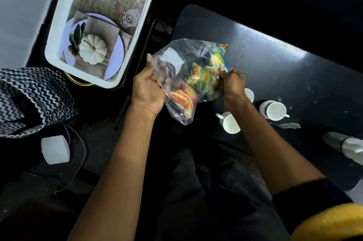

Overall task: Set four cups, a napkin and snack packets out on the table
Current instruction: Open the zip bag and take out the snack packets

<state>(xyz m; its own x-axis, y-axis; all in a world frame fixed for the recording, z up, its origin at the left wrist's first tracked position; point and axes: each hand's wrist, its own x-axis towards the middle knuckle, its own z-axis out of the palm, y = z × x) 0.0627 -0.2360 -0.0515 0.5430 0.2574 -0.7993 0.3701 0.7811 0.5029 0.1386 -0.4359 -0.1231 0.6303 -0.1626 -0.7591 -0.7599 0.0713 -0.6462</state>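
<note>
I have a clear plastic bag (182,68) of snack packets (204,75) held up over the near edge of the dark table (275,68); my left hand (147,89) grips its left side, palm turned up, fingers curled; my right hand (231,81) pinches the right side, forearm angled across three white cups (273,110) standing on the table; a white tray (98,24) sits to the left.

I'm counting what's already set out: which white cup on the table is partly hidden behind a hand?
The farthest cup, half covered by the right hand; the near cup and right-side cup show fully.
</note>
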